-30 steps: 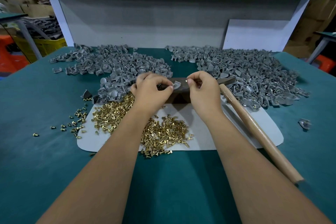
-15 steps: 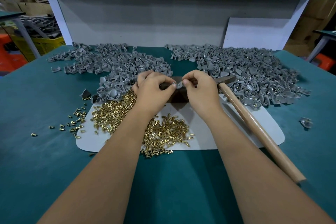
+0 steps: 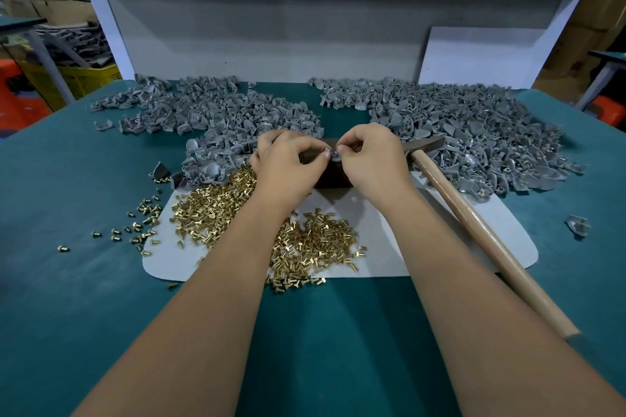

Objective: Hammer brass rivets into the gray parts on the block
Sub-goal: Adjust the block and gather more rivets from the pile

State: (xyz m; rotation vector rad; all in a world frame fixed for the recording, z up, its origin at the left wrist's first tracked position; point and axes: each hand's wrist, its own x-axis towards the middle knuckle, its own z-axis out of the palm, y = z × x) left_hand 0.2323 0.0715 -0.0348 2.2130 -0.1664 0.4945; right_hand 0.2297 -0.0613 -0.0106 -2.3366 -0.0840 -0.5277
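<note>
"While you fiddle there, where's the piece?"

"On the dark rectangular block (image 3: 333, 176): my left hand (image 3: 288, 166) and right hand (image 3: 371, 162) both pinch 1 small gray plastic part (image 3: 333, 155) between them. The wooden-handled hammer (image 3: 481, 227) lies nearer my right, at 3 o'clock, handle running toward 5."

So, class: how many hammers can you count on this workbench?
1. The hammer lies on the table right of the hands, its head by the right-hand pile of gray parts. Others could be hidden.
</note>
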